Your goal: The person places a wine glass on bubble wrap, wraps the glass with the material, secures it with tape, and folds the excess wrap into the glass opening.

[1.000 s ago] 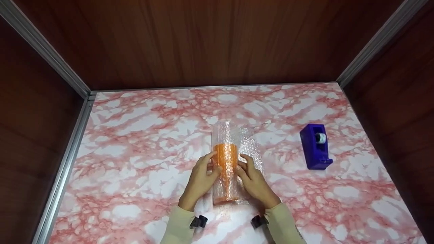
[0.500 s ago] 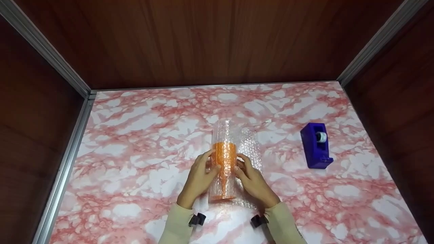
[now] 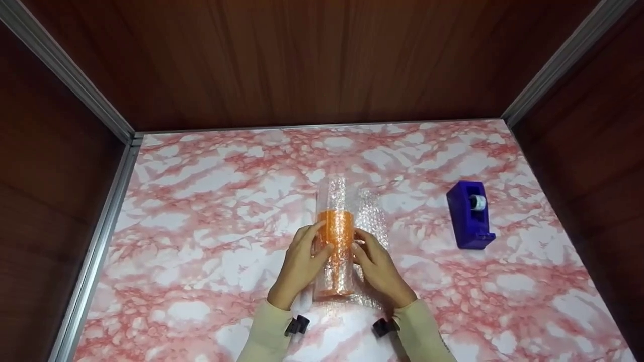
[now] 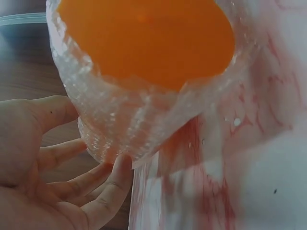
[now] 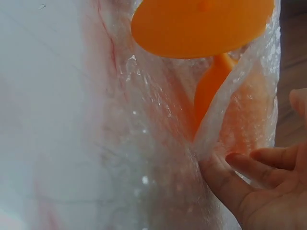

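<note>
An orange goblet [image 3: 336,229] lies on its side, rolled up in clear bubble wrap [image 3: 336,193]. Its round foot [image 5: 201,28] faces the wrist cameras, and the stem and bowl show inside the wrap in the right wrist view. My left hand [image 3: 300,261] holds the roll from the left, its thumb on top and fingertips along the wrap's side. From the right, my right hand [image 3: 378,266] holds it, thumb on the upper side; in the right wrist view its fingers touch the wrap near the fold. A flat stretch of bubble wrap [image 3: 373,216] extends to the right beneath that hand.
A purple tape dispenser [image 3: 469,216] with a roll of tape [image 3: 478,202] stands to the right on the pink-and-white marbled table [image 3: 201,226]. Dark wood panels [image 3: 312,60] with metal edge frames enclose the back and sides.
The wrapped goblet shifted slightly left, then back to the right, with both hands staying on it. The tape dispenser remains in its place.
</note>
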`<state>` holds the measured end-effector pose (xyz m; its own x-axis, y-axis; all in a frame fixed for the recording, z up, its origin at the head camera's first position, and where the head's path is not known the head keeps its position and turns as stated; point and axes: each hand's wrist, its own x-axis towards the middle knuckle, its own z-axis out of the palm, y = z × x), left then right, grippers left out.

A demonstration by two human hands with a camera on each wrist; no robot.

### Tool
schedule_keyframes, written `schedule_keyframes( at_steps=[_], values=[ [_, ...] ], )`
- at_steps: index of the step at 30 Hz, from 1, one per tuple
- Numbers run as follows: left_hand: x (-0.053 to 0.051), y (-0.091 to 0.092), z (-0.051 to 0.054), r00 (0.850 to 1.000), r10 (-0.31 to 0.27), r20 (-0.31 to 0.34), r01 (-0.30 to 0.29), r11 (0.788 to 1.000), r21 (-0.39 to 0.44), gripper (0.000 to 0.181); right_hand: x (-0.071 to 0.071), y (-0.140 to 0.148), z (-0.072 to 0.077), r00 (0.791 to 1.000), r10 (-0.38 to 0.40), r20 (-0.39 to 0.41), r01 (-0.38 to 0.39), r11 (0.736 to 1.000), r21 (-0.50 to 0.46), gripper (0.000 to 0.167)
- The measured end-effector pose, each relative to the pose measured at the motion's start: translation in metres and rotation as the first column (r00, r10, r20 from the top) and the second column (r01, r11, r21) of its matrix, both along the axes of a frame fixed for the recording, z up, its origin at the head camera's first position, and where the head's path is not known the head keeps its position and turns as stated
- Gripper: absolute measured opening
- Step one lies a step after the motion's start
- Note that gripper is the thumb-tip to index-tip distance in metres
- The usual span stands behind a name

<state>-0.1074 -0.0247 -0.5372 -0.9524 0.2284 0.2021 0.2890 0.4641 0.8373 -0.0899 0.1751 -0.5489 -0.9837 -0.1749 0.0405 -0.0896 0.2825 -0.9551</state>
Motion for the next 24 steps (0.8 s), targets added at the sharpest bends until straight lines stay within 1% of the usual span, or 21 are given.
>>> schedule_keyframes(
  at_steps=[3, 5, 8, 11, 14, 18, 21, 24],
  values=[
    [0.001, 0.002, 0.001, 1.0, 0.001, -0.022, -0.001, 1.0, -0.025, 0.054, -0.002, 0.004, -0.009, 1.0, 0.007, 0.017, -0.007, 1.0, 0.011, 0.045],
    [0.002, 0.004, 0.002, 0.999, 0.002, -0.038, -0.004, 0.999, -0.033, 0.052, -0.002, 0.007, -0.014, 1.0, 0.009, 0.02, -0.01, 0.999, 0.034, 0.046],
    [0.002, 0.006, 0.003, 0.998, 0.018, -0.067, -0.021, 0.999, -0.044, 0.049, -0.002, 0.01, -0.018, 1.0, 0.013, 0.021, -0.014, 0.998, 0.056, 0.049],
    [0.002, 0.007, 0.003, 0.996, 0.032, -0.079, -0.036, 0.998, -0.049, 0.046, -0.002, 0.012, -0.019, 1.0, 0.015, 0.026, -0.016, 0.998, 0.053, 0.05],
    [0.003, 0.008, 0.003, 0.997, 0.032, -0.077, -0.037, 0.998, -0.059, 0.041, -0.002, 0.013, -0.018, 0.999, 0.02, 0.037, -0.022, 0.999, 0.049, 0.05],
    [0.003, 0.009, 0.004, 0.997, 0.016, -0.079, -0.021, 0.997, -0.068, 0.037, -0.004, 0.015, -0.016, 0.998, 0.024, 0.053, -0.027, 0.998, 0.052, 0.05],
    [0.004, 0.01, 0.004, 0.997, 0.007, -0.078, -0.012, 0.998, -0.064, 0.038, -0.005, 0.016, -0.015, 0.998, 0.014, 0.06, -0.016, 0.999, 0.039, 0.05],
    [0.005, 0.012, 0.003, 0.996, 0.0, -0.091, -0.006, 0.998, -0.07, 0.04, -0.005, 0.016, -0.014, 0.998, -0.006, 0.063, 0.002, 0.999, 0.049, 0.05]
  ],
)
